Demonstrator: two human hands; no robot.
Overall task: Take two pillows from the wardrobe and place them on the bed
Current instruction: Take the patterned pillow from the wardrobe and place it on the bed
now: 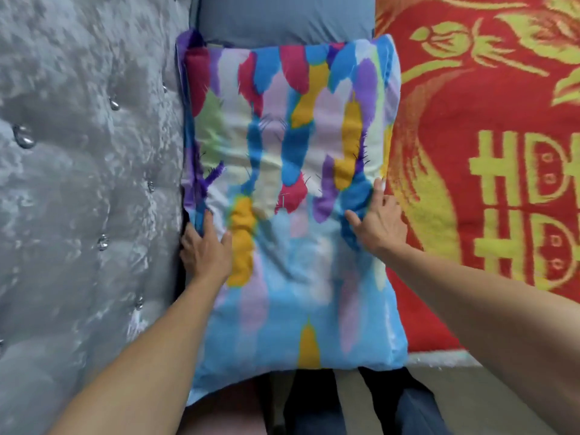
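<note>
A pillow with a bright feather print lies flat on the bed, lengthwise away from me, its near end hanging over the bed's edge. My left hand grips its left edge, thumb on top and fingers tucked under beside the headboard. My right hand rests on its right side, fingers spread over the fabric at the edge. A plain blue-grey pillow lies just beyond it, touching its far end.
A grey tufted velvet headboard with crystal buttons fills the left. A red blanket with yellow-green patterns covers the bed on the right. My legs in dark trousers show below the pillow.
</note>
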